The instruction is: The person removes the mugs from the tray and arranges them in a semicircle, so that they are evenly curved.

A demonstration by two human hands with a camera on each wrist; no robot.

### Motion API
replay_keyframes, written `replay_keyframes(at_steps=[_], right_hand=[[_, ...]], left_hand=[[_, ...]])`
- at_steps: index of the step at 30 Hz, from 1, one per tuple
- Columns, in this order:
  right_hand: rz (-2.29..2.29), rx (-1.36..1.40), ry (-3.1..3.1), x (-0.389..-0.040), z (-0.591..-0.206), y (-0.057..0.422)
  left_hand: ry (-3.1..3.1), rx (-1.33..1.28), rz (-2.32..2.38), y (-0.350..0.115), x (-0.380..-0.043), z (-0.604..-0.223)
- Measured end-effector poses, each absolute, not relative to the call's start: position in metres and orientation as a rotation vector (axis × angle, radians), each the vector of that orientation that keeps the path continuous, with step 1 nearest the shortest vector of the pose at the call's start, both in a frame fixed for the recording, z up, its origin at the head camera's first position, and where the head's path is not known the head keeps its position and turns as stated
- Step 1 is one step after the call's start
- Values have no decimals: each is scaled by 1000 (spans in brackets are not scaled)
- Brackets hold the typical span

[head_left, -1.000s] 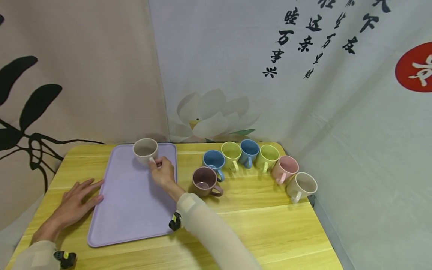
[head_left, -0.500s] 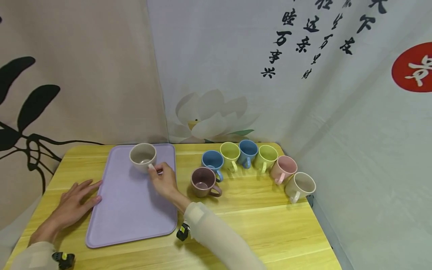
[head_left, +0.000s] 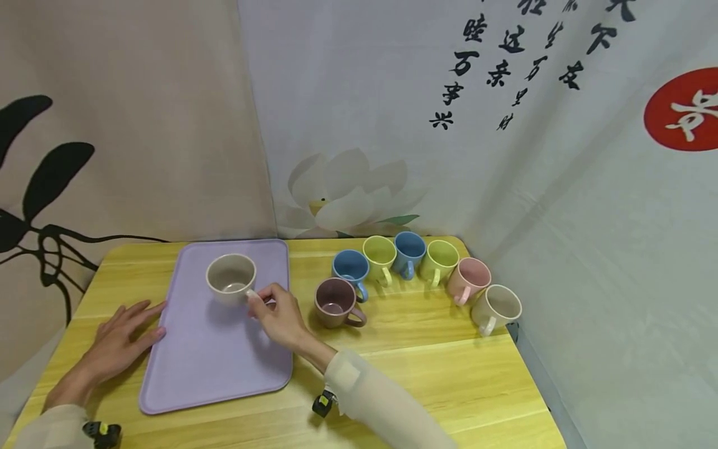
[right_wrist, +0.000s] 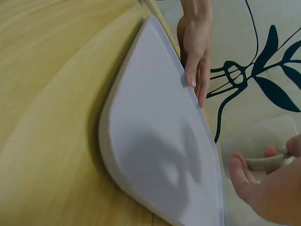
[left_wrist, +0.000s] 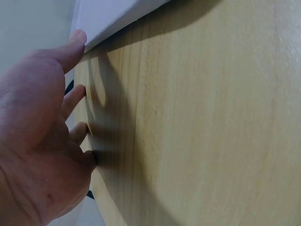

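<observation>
In the head view my right hand (head_left: 280, 318) pinches the handle of a beige mug (head_left: 231, 274) over the far half of a lilac tray (head_left: 213, 374). A shadow on the tray lies just below the mug, which is upright with its mouth up. In the right wrist view, fingers (right_wrist: 240, 176) curl at the mug's handle (right_wrist: 265, 164). My left hand (head_left: 120, 340) lies at the tray's left edge with fingers spread, and the thumb touches the rim. In the left wrist view that thumb (left_wrist: 75, 44) meets the tray's corner (left_wrist: 108, 19).
Right of the tray stands a mauve mug (head_left: 335, 305), close in front of a blue mug (head_left: 350, 265). A curved row continues with a green mug (head_left: 379, 252), another blue mug, another green mug, a pink mug (head_left: 469, 277) and a second beige mug (head_left: 496, 308) near the table's right edge.
My right hand has drawn the beige mug from the tray's far edge toward me and slightly left. The left hand stays at the tray's edge.
</observation>
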State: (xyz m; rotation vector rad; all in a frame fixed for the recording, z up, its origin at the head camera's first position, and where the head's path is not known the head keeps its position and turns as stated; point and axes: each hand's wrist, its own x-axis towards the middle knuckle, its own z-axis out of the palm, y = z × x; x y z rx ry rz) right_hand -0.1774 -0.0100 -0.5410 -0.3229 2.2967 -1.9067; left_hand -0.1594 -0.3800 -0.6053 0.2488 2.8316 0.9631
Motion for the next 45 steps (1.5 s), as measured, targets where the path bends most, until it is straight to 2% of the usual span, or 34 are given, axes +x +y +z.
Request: replay_keyframes(at_steps=[11,28,45], right_hand=[[-1848,-414,2240,-154,-534,25],[-1704,-617,2159,-135,-534,82],[-1810,-687,2008,-120,-539,137]], left_hand=[[2848,259,975,-379,-159,-604],[2851,289,1006,-380,-157,-609],[2857,297,1025,-380,-157,-612]])
